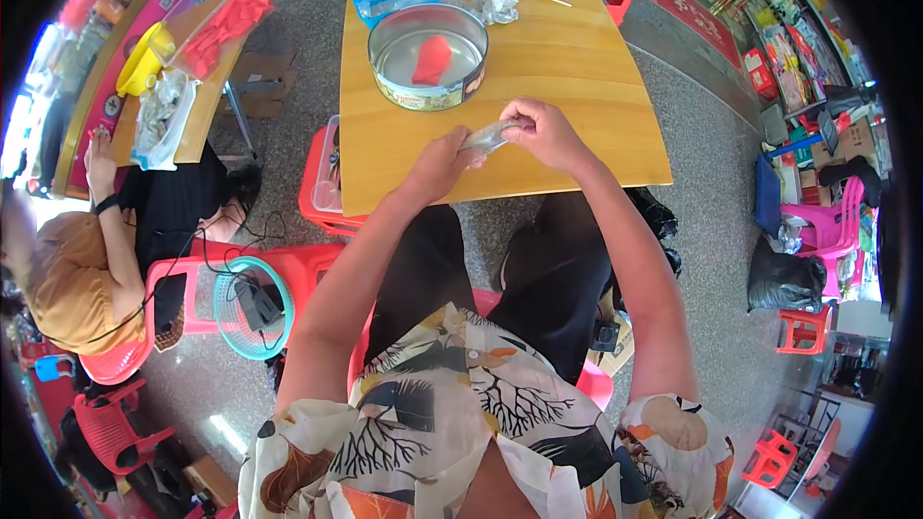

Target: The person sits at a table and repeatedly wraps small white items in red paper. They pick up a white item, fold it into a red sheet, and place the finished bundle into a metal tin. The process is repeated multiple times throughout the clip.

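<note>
Over a wooden table [577, 67] near a round tin [423, 96], the left hand [437, 163] grips a clear plastic packet [487, 137] as the right hand [543, 135] pinches its other end, a light, steady hold likely best.

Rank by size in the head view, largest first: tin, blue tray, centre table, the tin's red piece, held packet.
1. Centre table
2. Tin
3. Blue tray
4. Red piece, held packet: too alike to rank; packet partly covered.
</note>
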`<state>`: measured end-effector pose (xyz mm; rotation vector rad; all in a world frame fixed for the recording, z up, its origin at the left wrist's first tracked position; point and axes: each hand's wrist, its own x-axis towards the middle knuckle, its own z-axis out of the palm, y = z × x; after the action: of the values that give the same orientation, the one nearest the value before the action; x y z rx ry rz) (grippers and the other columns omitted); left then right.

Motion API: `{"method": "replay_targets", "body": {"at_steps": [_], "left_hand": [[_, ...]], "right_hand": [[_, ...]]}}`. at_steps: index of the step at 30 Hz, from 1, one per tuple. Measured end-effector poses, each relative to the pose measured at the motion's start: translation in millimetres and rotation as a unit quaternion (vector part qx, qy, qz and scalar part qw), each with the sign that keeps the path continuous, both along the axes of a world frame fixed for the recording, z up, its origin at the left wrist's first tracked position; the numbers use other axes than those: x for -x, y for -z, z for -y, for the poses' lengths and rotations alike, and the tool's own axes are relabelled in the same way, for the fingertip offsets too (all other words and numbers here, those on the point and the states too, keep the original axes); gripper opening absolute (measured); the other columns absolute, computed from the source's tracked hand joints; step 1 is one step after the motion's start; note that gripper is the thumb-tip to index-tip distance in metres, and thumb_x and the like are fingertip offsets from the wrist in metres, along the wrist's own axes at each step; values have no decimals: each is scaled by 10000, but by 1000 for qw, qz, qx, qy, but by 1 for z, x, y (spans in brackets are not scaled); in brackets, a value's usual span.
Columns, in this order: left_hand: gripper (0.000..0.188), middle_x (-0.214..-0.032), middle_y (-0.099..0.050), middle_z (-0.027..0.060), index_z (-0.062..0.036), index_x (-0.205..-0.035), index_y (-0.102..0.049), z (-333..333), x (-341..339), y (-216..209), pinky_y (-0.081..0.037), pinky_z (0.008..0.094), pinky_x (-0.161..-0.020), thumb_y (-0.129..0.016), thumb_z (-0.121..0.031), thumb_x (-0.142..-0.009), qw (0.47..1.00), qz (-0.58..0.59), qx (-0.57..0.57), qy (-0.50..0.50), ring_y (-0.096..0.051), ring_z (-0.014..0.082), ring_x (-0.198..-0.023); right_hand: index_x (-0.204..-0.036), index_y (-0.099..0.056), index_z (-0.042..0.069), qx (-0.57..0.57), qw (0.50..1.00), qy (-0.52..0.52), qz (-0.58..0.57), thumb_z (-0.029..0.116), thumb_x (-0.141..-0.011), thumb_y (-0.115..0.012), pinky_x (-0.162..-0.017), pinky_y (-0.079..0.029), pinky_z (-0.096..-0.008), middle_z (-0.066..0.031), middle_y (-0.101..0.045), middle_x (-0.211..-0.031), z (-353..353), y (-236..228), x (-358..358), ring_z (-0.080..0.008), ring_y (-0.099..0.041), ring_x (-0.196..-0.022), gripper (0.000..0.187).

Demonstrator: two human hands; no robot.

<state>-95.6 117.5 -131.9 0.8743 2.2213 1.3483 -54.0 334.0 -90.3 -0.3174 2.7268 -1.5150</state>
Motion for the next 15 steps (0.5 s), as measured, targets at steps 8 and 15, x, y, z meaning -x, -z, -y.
{"method": "replay_targets", "body": {"at_steps": [8, 15], "left_hand": [[212, -890, -619, 71, -5, -1071, -512, -11, -7, 0, -509, 275, -695, -491, -196, -980, 936, 275, -216, -40, -627, 141, -776], [197, -881, -608, 54, -14, -1081, -515, -18, -15, 10, -495, 250, -661, -507, -177, -970, 915, 305, -252, -72, -590, 113, -708]], "right_hand": [[-1086, -581, 70, 591, 788, 123, 120, 252, -934, -607, -803, -512, -313, -24, -614, -931, 19, 35, 1, -138, -602, -867, 239], [-1017, -590, 79, 580, 775, 133, 212, 386, -935, -592, -709, -512, -305, -35, -609, -835, 55, 39, -19, -148, -610, -800, 318]]}}
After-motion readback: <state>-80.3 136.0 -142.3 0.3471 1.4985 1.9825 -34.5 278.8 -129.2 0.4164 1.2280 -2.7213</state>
